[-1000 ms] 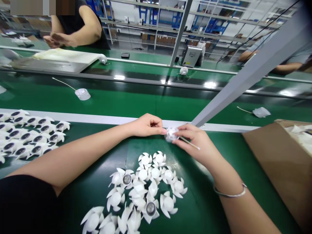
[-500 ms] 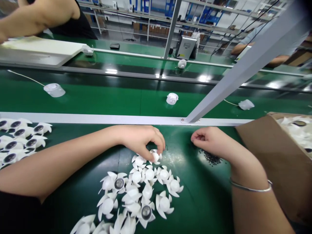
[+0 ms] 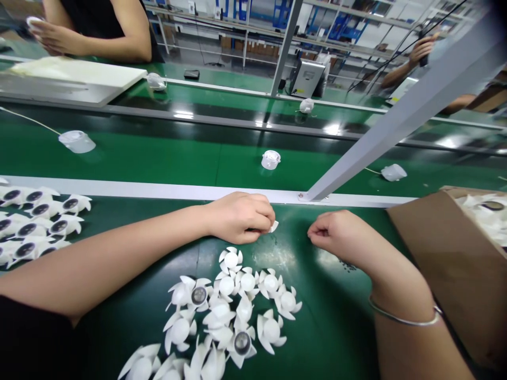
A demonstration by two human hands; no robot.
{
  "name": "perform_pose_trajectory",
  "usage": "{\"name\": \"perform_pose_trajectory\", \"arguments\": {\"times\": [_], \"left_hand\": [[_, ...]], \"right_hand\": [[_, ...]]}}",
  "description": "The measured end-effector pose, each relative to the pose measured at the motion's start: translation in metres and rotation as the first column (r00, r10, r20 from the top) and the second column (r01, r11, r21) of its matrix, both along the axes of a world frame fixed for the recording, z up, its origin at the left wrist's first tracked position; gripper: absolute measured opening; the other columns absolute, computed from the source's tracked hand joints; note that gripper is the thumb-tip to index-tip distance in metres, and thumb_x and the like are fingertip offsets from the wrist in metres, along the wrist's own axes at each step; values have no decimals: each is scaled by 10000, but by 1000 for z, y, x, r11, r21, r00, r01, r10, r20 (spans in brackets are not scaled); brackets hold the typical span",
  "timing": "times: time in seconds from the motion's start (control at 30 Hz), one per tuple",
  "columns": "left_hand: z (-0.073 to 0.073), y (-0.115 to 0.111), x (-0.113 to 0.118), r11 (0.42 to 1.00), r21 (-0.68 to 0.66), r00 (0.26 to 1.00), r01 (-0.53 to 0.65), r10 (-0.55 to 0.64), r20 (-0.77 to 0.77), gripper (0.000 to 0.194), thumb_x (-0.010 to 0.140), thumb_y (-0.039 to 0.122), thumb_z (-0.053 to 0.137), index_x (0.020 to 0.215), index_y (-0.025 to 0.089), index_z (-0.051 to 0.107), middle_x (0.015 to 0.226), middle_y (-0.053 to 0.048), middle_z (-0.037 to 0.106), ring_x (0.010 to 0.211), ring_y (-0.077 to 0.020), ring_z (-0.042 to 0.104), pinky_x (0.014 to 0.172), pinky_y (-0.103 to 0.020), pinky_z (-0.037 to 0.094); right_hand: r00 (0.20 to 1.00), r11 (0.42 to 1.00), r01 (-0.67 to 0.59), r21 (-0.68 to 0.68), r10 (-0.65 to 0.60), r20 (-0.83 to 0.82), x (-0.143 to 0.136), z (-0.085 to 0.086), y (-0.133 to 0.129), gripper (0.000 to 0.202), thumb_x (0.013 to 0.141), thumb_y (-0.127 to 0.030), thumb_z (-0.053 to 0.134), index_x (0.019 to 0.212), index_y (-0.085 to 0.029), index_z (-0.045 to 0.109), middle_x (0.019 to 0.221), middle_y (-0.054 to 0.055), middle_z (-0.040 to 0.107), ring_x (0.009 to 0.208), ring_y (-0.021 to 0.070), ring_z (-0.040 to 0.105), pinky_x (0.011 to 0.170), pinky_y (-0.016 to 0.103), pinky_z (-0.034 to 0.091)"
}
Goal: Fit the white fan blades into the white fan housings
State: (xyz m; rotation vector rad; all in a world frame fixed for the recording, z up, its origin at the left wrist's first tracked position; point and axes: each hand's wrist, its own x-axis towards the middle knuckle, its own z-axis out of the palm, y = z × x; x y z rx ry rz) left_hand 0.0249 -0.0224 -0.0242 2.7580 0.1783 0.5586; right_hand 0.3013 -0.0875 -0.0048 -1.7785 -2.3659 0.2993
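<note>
My left hand (image 3: 243, 217) is closed around a white fan blade wheel (image 3: 274, 226), of which just one blade shows past the fingers. Below it, several white fan wheels (image 3: 247, 282) lie loosely on the green table, a few with their dark round hubs facing up. My right hand (image 3: 330, 230) hovers over the table with its fingertips pinched together; whatever is between them is hidden or too small to name. Small black pieces (image 3: 347, 265) lie partly hidden beneath that hand.
More fan wheels (image 3: 29, 229) stand in rows at the left. A cardboard box (image 3: 447, 253) is at the right. A slanted metal post (image 3: 368, 132) rises behind my right hand. White housings (image 3: 271, 160) lie on the green belt. Other people are across the line.
My left hand has lifted a fan wheel off the top of the group and moved it up and right. My right hand has shifted slightly. The housings on the belt have moved left.
</note>
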Motion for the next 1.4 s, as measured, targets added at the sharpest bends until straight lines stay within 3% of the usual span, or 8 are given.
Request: {"name": "perform_pose_trajectory", "arguments": {"times": [0.1, 0.2, 0.4, 0.57, 0.67, 0.73, 1.07, 1.4], "left_hand": [[2, -1, -1, 996, -84, 998, 16, -11, 54, 186, 793, 193, 628, 960, 230, 701, 1042, -68, 715, 1002, -220, 628, 863, -334, 497], [3, -1, -2, 989, -146, 996, 1, 13, 90, 278, 813, 275, 652, 1084, 220, 675, 1089, -88, 699, 1033, -233, 624, 923, -354, 488], [-7, 6, -2, 969, -214, 992, -121, 126, 8, 464, 806, 395, 730, 1208, 189, 622, 1175, -106, 672, 1117, -257, 598, 984, -368, 448], [-11, 7, 1, 936, -335, 994, -106, 102, -31, 405, 782, 331, 781, 1148, 221, 646, 1082, -48, 709, 1040, -215, 611, 919, -311, 443], [-10, 5, 2, 916, -384, 993, -114, 106, -43, 460, 752, 319, 809, 1160, 222, 621, 1068, -26, 711, 1039, -205, 603, 897, -297, 435], [-10, 5, 3, 909, -400, 993, -119, 108, -49, 468, 739, 306, 819, 1149, 220, 612, 1064, -19, 710, 1038, -204, 598, 897, -299, 427], [-10, 6, 2, 902, -409, 990, -140, 126, -61, 457, 727, 296, 826, 1117, 224, 600, 1064, -21, 700, 1046, -204, 603, 876, -293, 422], [-14, 9, 2, 891, -437, 993, -121, 116, -39, 434, 725, 342, 834, 1072, 218, 605, 1046, -12, 717, 1015, -184, 618, 872, -278, 424]], "right_hand": [[979, 993, -18, -118, 41, 199, -13, 5, -2, 241, 694, -154, 545, 467, -212, 487, 518, 1, 517, 480, 130, 400, 467, 291, 253], [947, 995, 31, -91, 0, 323, -21, 4, -2, 211, 679, -124, 560, 492, -204, 503, 586, 16, 560, 497, 132, 388, 470, 292, 224], [949, 997, 36, -63, -14, 315, -20, -3, 2, 179, 694, -135, 572, 537, -200, 517, 634, 15, 578, 526, 135, 419, 491, 289, 234], [996, 991, -66, 118, 72, -45, -34, 0, 2, 54, 755, -172, 563, 713, -205, 566, 704, 4, 578, 627, 145, 488, 579, 280, 346], [929, 987, -150, 66, 163, -333, -53, -4, -2, 60, 779, -164, 563, 749, -201, 600, 726, 1, 576, 656, 135, 515, 612, 261, 394], [901, 980, -197, 22, 190, -390, -63, -8, -6, 67, 782, -156, 576, 738, -196, 607, 724, -4, 569, 633, 122, 506, 595, 251, 389], [958, 977, -152, 152, 183, -221, -72, -21, -9, 90, 803, -136, 594, 722, -177, 601, 729, 6, 570, 637, 128, 521, 584, 250, 372], [900, 878, -427, 217, 436, 8, -62, 5, -14, 187, 882, -155, 539, 771, -200, 682, 714, -4, 657, 650, 154, 599, 659, 307, 416]]}}
